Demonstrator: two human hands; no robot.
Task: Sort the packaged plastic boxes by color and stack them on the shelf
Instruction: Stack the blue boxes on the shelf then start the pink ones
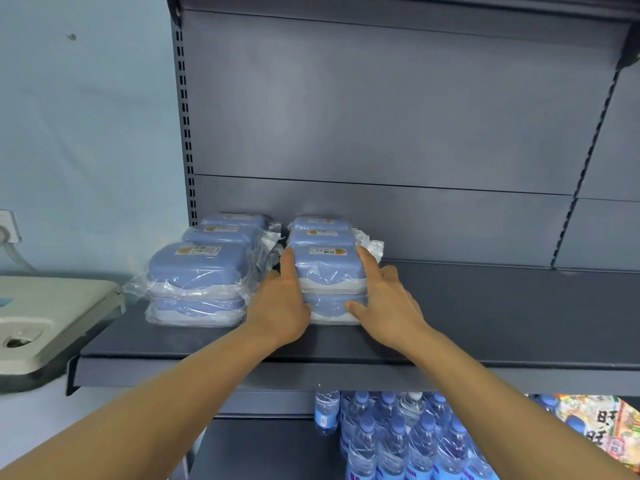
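Two bare hands, the left hand (277,308) and the right hand (388,299), pressed straight fingers against opposite sides of a front stack of blue, plastic-wrapped lidded boxes (330,282) on the dark grey metal shelf (485,323), seemingly squaring it. Beside it sat a second blue stack (199,282), with more blue boxes behind. Next would likely come letting go and fetching another box.

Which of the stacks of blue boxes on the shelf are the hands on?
The front stack of the right-hand column: the left hand and right hand flank its sides. The front-left stack and the rear stacks go untouched.
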